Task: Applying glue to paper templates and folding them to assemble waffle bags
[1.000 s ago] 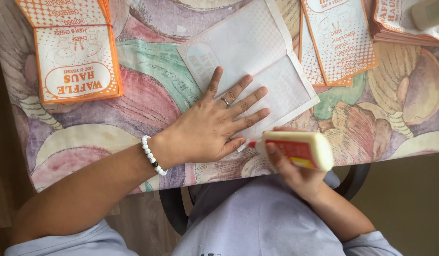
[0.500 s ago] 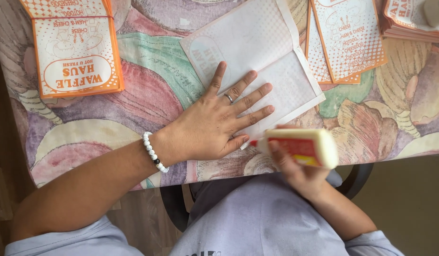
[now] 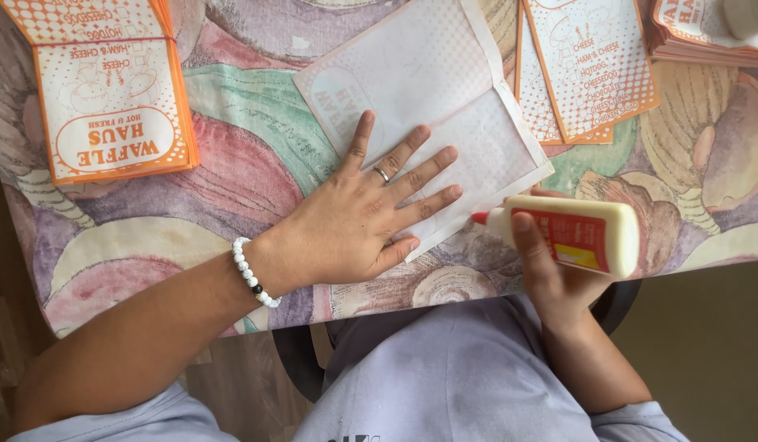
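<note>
My left hand (image 3: pixel 358 221) lies flat, fingers spread, pinning the paper sheet (image 3: pixel 444 106); my right hand (image 3: pixel 551 270) grips the glue bottle (image 3: pixel 571 233) beside it—a hard squeeze could blob glue onto the desk (image 3: pixel 231 172).

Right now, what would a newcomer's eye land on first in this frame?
The left hand lies flat, fingers spread, on a pale unfolded paper bag at the table's centre. Just right, the right hand holds a cream glue bottle, red tip towards the bag's edge. A stack of orange printed bags sits far left.
</note>
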